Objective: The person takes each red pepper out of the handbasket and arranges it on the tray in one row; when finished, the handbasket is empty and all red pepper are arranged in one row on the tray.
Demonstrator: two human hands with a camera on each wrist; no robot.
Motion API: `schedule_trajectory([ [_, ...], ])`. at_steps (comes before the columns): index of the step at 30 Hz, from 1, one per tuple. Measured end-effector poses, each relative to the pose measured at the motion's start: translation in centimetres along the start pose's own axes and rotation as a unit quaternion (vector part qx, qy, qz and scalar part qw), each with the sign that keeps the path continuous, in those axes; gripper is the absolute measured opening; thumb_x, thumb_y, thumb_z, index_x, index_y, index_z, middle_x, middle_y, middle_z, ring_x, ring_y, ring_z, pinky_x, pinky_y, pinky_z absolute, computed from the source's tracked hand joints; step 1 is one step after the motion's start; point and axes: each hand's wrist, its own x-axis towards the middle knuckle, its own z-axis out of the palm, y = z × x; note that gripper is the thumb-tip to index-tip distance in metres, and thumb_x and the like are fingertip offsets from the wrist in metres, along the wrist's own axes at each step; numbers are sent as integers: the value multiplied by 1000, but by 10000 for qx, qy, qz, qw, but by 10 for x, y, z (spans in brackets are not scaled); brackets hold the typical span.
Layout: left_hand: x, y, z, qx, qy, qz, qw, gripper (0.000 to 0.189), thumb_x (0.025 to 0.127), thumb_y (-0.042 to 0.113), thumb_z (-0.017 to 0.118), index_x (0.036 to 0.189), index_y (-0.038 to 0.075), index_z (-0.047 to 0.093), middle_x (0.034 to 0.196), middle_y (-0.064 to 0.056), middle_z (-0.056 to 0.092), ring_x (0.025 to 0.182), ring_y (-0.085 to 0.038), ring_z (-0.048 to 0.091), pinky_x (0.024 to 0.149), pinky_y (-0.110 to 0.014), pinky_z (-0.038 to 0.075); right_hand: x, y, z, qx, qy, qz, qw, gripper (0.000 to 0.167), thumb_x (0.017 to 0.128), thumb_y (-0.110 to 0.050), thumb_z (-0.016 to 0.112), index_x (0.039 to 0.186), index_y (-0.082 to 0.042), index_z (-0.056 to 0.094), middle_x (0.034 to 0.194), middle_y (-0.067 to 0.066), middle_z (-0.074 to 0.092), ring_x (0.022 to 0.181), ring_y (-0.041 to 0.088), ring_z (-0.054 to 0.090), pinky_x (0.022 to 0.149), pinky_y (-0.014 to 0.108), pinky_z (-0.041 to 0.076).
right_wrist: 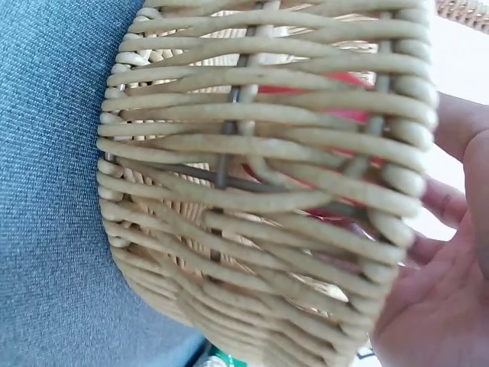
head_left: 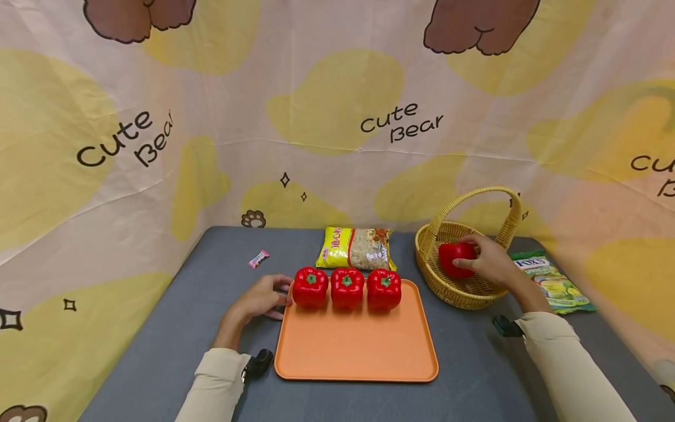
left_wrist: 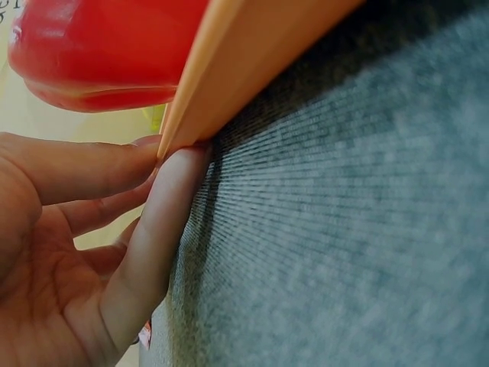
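Observation:
My left hand (head_left: 262, 296) pinches the left rim of an orange tray (head_left: 357, 350). In the left wrist view its fingertips (left_wrist: 145, 157) meet at the tray's edge, right by the table surface. Three red bell peppers stand in a row along the tray's far side: a left one (head_left: 310, 288), a middle one (head_left: 347, 288) and a right one (head_left: 384, 289). Over at the right, my right hand (head_left: 493, 261) reaches into a wicker basket (head_left: 459, 299) and grips another red bell pepper (head_left: 451, 261). The basket's weave partly hides that pepper in the right wrist view.
Behind the tray lies a yellow bag of pasta (head_left: 355, 248). A small pink wrapped candy (head_left: 259, 259) is at the back left. The green FOXS packet (head_left: 554, 282) lies right of the basket, partly behind my right arm. The basket handle (head_left: 477, 194) arches high, and a printed cloth backdrop (head_left: 316, 117) closes off the table's back.

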Motion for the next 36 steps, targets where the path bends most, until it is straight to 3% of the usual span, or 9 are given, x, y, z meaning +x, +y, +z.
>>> schedule_trajectory([
  [9,-1,0,0,-54,-26,-30,10000,48,95,2,68,141,-6,58,127,-21,63,94,-23,70,70,-42,67,-21,-6,-4,199,139,-22,9997,70,97,-30,78,148,7,47,144,36,52,129,56,54,98,69,53],
  [30,1,-2,-1,-84,-42,-5,10000,49,95,2,68,142,-7,57,129,-22,62,96,-24,71,70,-43,68,-61,-34,-6,817,455,-309,9951,82,97,-24,79,162,-2,35,156,29,45,131,53,57,97,61,59],
  [31,1,-2,-1,-82,-44,-1,10000,49,95,2,68,142,-7,57,129,-22,62,96,-24,71,70,-43,68,-63,-36,-5,851,475,-321,9947,82,96,-23,80,162,-3,36,156,29,45,131,53,57,97,59,59],
  [36,1,-2,-1,-71,-60,13,10000,49,95,2,67,142,-7,57,129,-22,63,96,-24,70,71,-42,68,-66,-41,-1,927,588,-441,9930,83,93,-19,83,162,-3,38,155,27,46,134,50,55,91,22,60],
])
